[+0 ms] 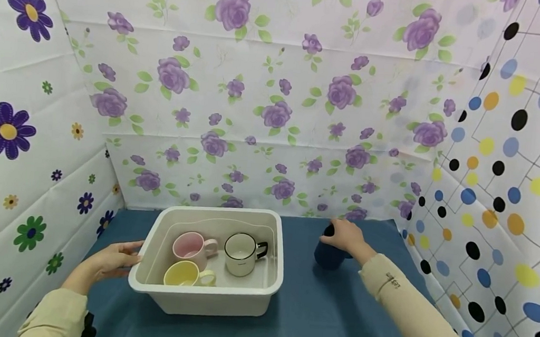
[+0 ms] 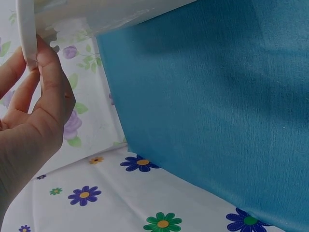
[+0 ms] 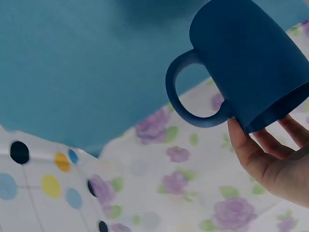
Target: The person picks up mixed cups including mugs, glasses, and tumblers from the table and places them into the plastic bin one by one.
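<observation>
In the head view my right hand (image 1: pixel 347 238) grips a dark blue mug (image 1: pixel 328 256) by its rim, right of the plastic basin. The right wrist view shows the thumb and fingers of that hand (image 3: pixel 275 157) at the mug's (image 3: pixel 246 58) rim, beside its handle. Whether the mug's base touches the table cannot be told. My left hand (image 1: pixel 107 261) pinches the left rim of the off-white basin (image 1: pixel 211 304). Inside the basin stand a pink mug (image 1: pixel 192 249), a yellow cup (image 1: pixel 183 274) and a white mug with a black handle (image 1: pixel 240 259).
A blue cloth (image 1: pixel 301 319) covers the table. Behind it hangs a sheet with purple roses (image 1: pixel 274 113). Flowered sheeting (image 1: pixel 6 132) rises at the left, dotted sheeting (image 1: pixel 513 224) at the right.
</observation>
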Demonstrator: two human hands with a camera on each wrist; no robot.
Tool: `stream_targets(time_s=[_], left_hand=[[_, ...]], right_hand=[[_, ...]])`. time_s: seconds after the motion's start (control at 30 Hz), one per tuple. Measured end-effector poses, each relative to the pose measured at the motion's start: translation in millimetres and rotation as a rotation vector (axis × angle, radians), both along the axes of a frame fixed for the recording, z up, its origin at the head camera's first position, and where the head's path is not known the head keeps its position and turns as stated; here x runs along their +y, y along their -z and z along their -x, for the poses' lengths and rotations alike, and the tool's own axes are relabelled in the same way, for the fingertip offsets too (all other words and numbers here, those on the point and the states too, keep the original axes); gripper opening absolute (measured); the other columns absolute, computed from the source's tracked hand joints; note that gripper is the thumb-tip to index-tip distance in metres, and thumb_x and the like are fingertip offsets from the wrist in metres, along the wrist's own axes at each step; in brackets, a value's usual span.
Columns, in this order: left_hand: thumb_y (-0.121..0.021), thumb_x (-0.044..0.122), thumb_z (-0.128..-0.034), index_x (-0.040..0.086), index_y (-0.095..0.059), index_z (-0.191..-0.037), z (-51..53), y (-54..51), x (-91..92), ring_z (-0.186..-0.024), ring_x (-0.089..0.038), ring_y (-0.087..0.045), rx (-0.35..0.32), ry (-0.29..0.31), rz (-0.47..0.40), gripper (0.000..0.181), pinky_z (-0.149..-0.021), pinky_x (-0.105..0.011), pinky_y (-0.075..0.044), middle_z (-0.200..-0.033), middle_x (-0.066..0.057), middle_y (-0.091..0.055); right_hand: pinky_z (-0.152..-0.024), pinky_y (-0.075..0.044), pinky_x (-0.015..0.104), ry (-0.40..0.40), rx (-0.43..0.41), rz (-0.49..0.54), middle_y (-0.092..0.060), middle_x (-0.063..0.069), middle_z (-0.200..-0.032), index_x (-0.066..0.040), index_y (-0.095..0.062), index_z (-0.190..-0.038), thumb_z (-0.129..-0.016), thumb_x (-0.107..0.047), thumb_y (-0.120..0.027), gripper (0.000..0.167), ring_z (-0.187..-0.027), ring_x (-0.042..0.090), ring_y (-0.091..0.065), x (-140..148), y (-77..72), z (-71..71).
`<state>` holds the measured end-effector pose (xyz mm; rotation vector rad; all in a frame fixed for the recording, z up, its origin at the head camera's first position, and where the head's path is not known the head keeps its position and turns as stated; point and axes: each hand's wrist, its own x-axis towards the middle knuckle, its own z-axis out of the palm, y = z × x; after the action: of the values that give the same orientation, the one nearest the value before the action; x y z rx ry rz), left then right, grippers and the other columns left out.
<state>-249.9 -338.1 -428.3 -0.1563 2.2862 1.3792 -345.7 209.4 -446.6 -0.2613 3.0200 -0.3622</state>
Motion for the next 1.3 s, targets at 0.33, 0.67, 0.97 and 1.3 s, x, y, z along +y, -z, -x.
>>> stream_targets(time_s=[0.33, 0.67, 0.97, 1.3], left_hand=[[-0.054, 0.012, -0.0951, -0.008, -0.014, -0.146, -0.3, 1.3, -0.1, -0.094, -0.013, -0.06, -0.005, 0.006, -0.021, 0.068, -0.091, -0.049, -0.051, -0.116, -0.019, -0.058], [-0.054, 0.011, -0.0952, -0.008, -0.013, -0.146, 1.8, 2.7, 2.3, -0.095, -0.014, -0.061, -0.001, 0.007, -0.03, 0.068, -0.093, -0.052, -0.049, -0.115, -0.018, -0.058], [-0.055, 0.011, -0.0945, -0.008, -0.014, -0.146, 3.3, 2.6, 3.8, -0.095, -0.014, -0.06, -0.005, -0.006, -0.032, 0.069, -0.095, -0.054, -0.047, -0.114, -0.018, -0.058], [-0.053, 0.013, -0.0958, -0.007, -0.013, -0.146, 1.3, 0.0, 0.1, -0.096, -0.014, -0.06, -0.015, -0.006, -0.007, 0.067, -0.095, -0.054, -0.047, -0.114, -0.018, -0.056]], right_hand=[[-0.071, -0.053, 0.044, -0.118, 0.013, -0.025, -0.065, 0.016, -0.107, -0.004, -0.059, -0.118, -0.083, -0.043, -0.066, 0.053, -0.086, 0.029, -0.063, -13.4, -44.1, -9.1], [-0.071, -0.052, 0.042, -0.229, 0.035, 0.012, -0.064, 0.016, -0.109, -0.003, -0.059, -0.118, -0.083, -0.043, -0.065, 0.053, -0.087, 0.027, -0.063, -29.4, -96.9, -24.2], [-0.07, -0.052, 0.042, -0.294, 0.093, -0.009, -0.066, 0.013, -0.107, -0.007, -0.06, -0.117, -0.083, -0.044, -0.066, 0.051, -0.087, 0.027, -0.062, -53.9, -124.5, -43.6], [-0.069, -0.052, 0.037, -0.352, 0.096, -0.039, -0.066, 0.011, -0.108, -0.009, -0.061, -0.117, -0.083, -0.044, -0.066, 0.049, -0.087, 0.024, -0.062, -92.2, -137.6, -58.6]])
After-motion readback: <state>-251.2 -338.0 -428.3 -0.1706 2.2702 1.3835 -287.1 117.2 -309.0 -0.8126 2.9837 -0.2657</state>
